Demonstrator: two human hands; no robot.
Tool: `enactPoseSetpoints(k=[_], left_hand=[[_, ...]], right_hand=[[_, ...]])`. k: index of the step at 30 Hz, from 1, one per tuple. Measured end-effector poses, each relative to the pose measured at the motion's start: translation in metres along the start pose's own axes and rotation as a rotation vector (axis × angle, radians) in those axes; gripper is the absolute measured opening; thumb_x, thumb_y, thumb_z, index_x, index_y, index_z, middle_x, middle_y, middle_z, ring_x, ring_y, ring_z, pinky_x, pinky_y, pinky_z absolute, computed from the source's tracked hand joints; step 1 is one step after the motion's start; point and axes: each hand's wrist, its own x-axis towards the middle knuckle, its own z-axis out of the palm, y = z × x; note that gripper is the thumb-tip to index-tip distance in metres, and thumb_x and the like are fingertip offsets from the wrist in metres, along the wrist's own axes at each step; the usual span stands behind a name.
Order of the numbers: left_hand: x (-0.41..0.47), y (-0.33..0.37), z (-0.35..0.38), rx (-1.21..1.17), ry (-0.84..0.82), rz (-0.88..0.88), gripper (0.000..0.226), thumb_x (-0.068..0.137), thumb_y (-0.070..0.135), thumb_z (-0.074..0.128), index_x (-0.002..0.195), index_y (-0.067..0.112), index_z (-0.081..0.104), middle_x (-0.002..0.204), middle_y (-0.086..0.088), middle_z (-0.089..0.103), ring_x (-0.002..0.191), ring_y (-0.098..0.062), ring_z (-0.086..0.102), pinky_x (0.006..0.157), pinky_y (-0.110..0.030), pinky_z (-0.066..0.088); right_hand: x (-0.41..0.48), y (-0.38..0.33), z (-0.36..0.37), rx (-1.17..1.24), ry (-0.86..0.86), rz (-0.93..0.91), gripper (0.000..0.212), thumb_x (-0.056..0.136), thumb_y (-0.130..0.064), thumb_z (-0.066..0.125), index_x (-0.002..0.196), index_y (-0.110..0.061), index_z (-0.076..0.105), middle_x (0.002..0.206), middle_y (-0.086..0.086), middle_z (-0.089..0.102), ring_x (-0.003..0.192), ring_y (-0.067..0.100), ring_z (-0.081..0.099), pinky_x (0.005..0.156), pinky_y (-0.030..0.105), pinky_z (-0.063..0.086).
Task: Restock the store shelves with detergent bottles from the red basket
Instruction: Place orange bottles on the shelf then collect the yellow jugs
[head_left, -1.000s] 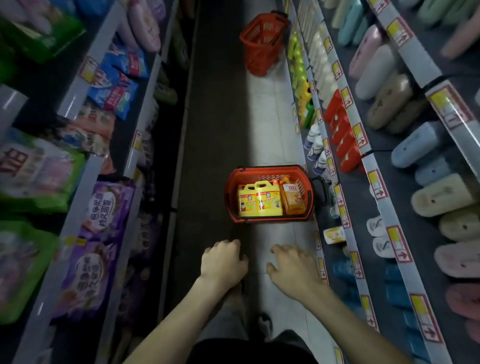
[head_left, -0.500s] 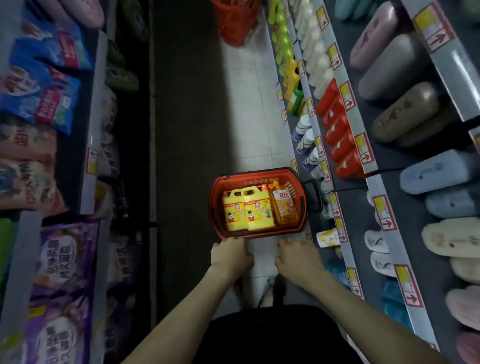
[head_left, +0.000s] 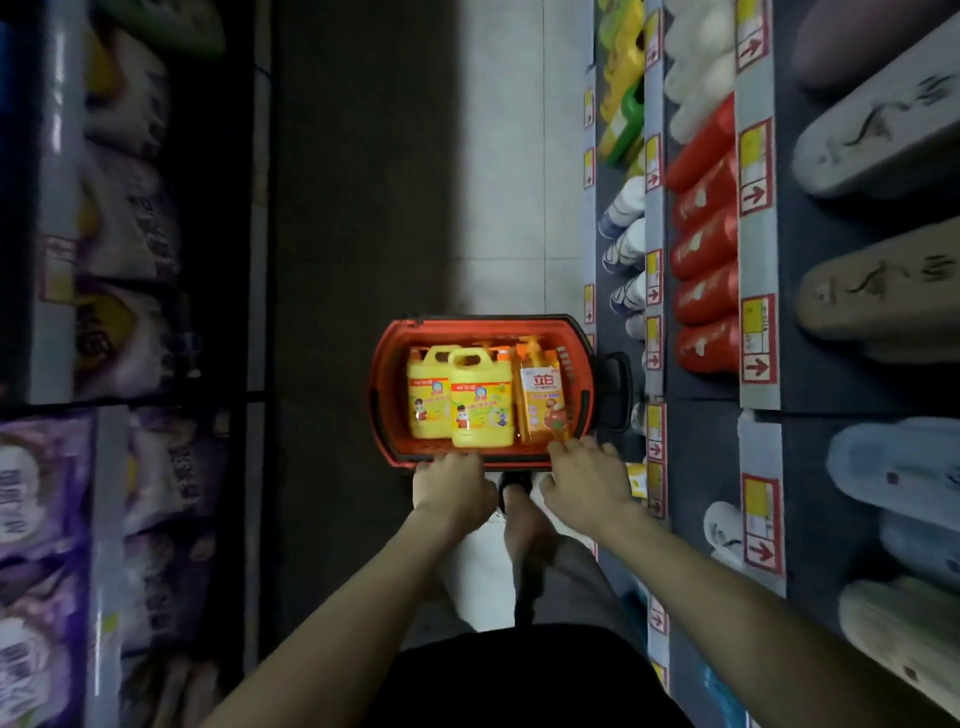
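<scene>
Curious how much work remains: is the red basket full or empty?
Partly full: the red basket holds two yellow jugs and at least one orange bottle.
</scene>
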Motion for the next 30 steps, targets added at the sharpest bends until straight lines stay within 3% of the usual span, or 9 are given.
enactPoseSetpoints(k=[8,13,17,20,24,26,30], left_hand=[[0.102,0.030,0.038,0.046,-0.071,0.032,0.035,0.101,0.033,0.051,0.129,0.014,0.058,0.124,-0.011,0.067,0.120,-0.035,0.061,0.100,-0.046,0.046],[0.173,0.031,0.076,0.068,-0.120,0.043,0.040,0.102,0.032,0.051,0.138,0.015,0.053,0.128,-0.012,0.066,0.122,-0.034,0.061,0.104,-0.047,0.045],[0.218,0.034,0.106,-0.177,-0.163,-0.020,0.032,0.099,0.029,0.054,0.129,0.016,0.056,0.116,-0.010,0.068,0.109,-0.034,0.066,0.088,-0.043,0.050],[0.242,0.042,0.128,-0.369,-0.180,-0.104,0.034,0.099,0.035,0.054,0.128,0.018,0.056,0.113,-0.010,0.069,0.103,-0.036,0.068,0.085,-0.045,0.054],[0.260,0.051,0.148,-0.504,-0.153,-0.187,0.040,0.104,0.042,0.051,0.134,0.016,0.052,0.120,-0.012,0.068,0.109,-0.037,0.067,0.087,-0.044,0.051],[0.266,0.052,0.157,-0.608,-0.135,-0.221,0.041,0.104,0.042,0.051,0.134,0.015,0.053,0.121,-0.012,0.069,0.110,-0.037,0.066,0.089,-0.044,0.052],[0.281,0.051,0.170,-0.927,-0.183,-0.316,0.044,0.105,0.040,0.054,0.141,0.015,0.057,0.127,-0.009,0.067,0.114,-0.032,0.064,0.089,-0.036,0.049]], right_hand=[[0.089,0.043,0.031,0.058,-0.104,0.006,0.062,0.101,-0.036,0.048,0.158,-0.014,0.040,0.143,0.010,0.060,0.129,0.032,0.055,0.108,0.045,0.045],[0.142,0.064,0.062,0.204,-0.134,0.061,0.053,0.102,-0.033,0.052,0.152,-0.019,0.047,0.140,0.008,0.061,0.127,0.033,0.057,0.105,0.045,0.050],[0.183,0.075,0.086,0.398,-0.139,0.186,0.047,0.103,-0.037,0.052,0.148,-0.023,0.046,0.133,0.010,0.066,0.115,0.035,0.066,0.093,0.045,0.057],[0.212,0.079,0.103,0.577,-0.142,0.283,0.047,0.103,-0.044,0.055,0.146,-0.025,0.048,0.135,0.007,0.067,0.117,0.034,0.067,0.098,0.045,0.057],[0.253,0.081,0.121,0.899,-0.129,0.457,0.055,0.100,-0.035,0.064,0.151,-0.022,0.049,0.140,0.007,0.067,0.123,0.031,0.066,0.103,0.038,0.054],[0.272,0.083,0.125,0.987,-0.136,0.522,0.055,0.098,-0.036,0.065,0.148,-0.020,0.050,0.134,0.008,0.069,0.119,0.029,0.068,0.091,0.031,0.050],[0.296,0.080,0.139,1.219,-0.207,0.615,0.047,0.095,-0.042,0.065,0.134,-0.016,0.059,0.112,0.007,0.076,0.089,0.024,0.073,0.066,0.031,0.049]])
